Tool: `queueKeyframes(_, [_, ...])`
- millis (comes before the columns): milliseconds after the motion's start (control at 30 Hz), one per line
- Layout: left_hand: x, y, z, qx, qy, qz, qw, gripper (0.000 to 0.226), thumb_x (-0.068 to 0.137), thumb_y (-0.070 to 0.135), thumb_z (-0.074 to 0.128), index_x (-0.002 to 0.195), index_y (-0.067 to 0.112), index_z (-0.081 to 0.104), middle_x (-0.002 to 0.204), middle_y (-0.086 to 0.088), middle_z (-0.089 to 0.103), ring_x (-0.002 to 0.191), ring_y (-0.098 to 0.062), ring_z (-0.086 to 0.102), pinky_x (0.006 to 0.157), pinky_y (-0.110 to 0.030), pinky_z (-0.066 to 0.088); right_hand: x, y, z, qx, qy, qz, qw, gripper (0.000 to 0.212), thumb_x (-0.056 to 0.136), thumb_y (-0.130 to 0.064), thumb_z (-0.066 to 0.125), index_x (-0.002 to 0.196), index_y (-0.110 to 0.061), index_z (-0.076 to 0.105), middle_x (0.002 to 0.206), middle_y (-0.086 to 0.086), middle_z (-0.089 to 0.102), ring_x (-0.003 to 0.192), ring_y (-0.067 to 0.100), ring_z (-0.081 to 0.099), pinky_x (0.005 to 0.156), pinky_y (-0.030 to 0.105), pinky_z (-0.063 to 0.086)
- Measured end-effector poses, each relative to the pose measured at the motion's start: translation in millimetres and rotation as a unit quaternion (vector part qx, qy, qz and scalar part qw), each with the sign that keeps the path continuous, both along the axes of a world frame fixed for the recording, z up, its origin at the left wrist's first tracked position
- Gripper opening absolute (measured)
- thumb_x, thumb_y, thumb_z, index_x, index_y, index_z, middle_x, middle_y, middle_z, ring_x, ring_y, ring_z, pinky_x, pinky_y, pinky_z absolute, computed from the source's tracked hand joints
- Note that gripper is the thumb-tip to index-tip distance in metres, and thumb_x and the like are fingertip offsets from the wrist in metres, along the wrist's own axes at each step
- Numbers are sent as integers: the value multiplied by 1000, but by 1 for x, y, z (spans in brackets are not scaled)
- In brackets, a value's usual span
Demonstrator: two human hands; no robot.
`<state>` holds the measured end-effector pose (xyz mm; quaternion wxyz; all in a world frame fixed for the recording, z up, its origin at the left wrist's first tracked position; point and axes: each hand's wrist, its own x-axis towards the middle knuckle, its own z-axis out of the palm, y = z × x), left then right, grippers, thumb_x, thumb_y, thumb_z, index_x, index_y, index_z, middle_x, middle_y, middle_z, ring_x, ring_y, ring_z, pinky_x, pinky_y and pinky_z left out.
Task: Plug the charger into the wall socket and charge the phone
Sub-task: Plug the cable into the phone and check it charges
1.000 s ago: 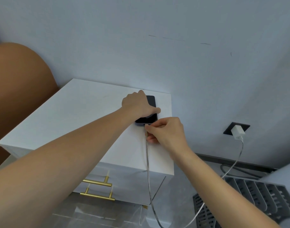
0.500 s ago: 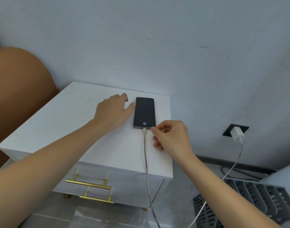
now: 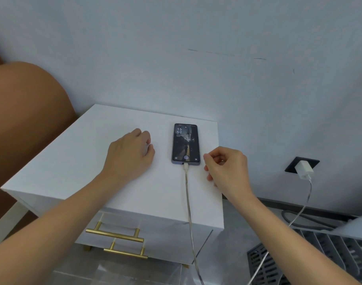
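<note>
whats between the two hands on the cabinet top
The phone, screen lit and lying flat, with the cable plugged into its near end, sits between the left hand and right hand, head view.

A pale blue-grey painted wall (image 3: 196,48) stands behind a white cabinet (image 3: 73,161) with brass bar handles (image 3: 114,235); the floor (image 3: 231,223) is grey tile.

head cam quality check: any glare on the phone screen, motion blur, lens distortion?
Head view: no glare, the lit phone screen reads clearly. Both hands, left hand and right hand, look sharp with no motion smear. Soft, even light and only faint shadows on the nightstand. Wide-angle bending shows toward the edges; the charger is slightly soft.
</note>
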<state>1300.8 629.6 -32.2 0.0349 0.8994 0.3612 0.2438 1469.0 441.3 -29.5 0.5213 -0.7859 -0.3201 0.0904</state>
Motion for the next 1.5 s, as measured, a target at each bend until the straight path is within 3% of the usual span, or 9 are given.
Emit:
queueKeyframes(267, [-1,-1,-2,4,-19,-14,1000,13,103,21,61,103,12,71,89,-1,64,72,-25,54,63,-33,40,1,-2,1,-5,1,12,1000,21,91,-15,69,71,-14,72,62,7,73,39,12,65,39,23,50])
queueKeyframes(633, [-3,-3,0,-1,-24,-24,999,12,102,19,61,102,12,70,85,1,61,73,-26,57,63,-35,45,2,-4,2,-10,-11,23,1000,20,91,-18,69,71,-19,72,66,3,73,40,17,67,46,39,60])
queueKeyframes(1167, [-3,-4,1,-7,-19,-25,999,11,102,19,60,103,14,70,84,2,60,74,-25,57,63,-34,44,2,-5,3,-16,-9,26,999,22,91,-18,71,70,-21,72,65,3,72,39,16,67,43,29,56])
queueKeyframes(1500, [-2,-5,1,-8,-22,-22,999,12,102,19,60,103,14,70,83,3,59,74,-25,59,64,-33,44,3,-7,5,-18,-5,34,999,20,92,-18,71,72,-18,73,67,5,72,40,16,67,46,37,60])
